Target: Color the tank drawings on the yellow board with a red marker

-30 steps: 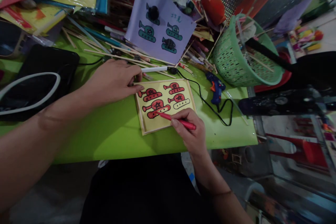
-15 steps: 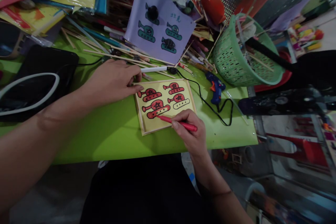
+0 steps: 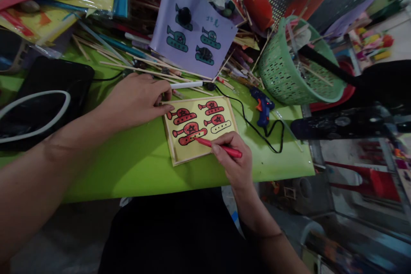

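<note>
A yellow card [image 3: 189,153] with thin wooden strips along its edges lies on the green table, bearing several drawings coloured red; the strip of the lower right drawing [image 3: 221,127] is still yellow. My right hand [image 3: 233,158] is closed around a red marker [image 3: 221,147], its tip on the lower left drawing [image 3: 191,133]. At the card's upper left corner, my left hand [image 3: 141,97] rests with its thumb on the edge. Its curled fingers are around the end of a white pen [image 3: 188,85].
Behind the card stands a purple sheet [image 3: 208,47] with green drawings, among loose wooden sticks [image 3: 141,69]. A blue glue gun [image 3: 263,107] with a black cord and a green basket [image 3: 285,72] are to the right. A black device [image 3: 58,90] lies left.
The red marker's tip has shifted slightly right along the lower left drawing, and more of its strip looks red. My left hand keeps its place on the card.
</note>
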Motion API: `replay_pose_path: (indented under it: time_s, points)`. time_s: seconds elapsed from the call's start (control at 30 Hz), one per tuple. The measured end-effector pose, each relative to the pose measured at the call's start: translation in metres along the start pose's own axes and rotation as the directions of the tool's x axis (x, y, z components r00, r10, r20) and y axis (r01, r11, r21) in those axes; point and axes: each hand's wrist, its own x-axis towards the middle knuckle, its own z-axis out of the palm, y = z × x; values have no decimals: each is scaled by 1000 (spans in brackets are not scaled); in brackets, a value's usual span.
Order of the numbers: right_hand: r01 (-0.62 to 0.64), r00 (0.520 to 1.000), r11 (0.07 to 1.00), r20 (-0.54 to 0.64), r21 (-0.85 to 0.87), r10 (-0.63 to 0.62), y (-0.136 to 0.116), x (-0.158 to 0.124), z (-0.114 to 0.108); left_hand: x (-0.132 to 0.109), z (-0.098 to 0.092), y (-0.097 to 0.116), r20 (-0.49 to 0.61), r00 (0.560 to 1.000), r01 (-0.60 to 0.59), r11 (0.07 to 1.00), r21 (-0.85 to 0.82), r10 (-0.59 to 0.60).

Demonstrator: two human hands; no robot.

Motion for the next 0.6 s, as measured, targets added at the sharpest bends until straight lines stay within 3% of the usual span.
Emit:
replay_pose_path:
  time_s: [0.37, 0.6]
  points:
    - [35, 996, 999, 80, -17, -33, -1, 2, 0, -1, -3, 3, 22, 1000, 22, 999, -32, -21]
    - [24, 997, 1000, 72, -14, -22, 0, 2, 0, -1, -2, 0, 20, 1000, -9, 1000, -13, 9]
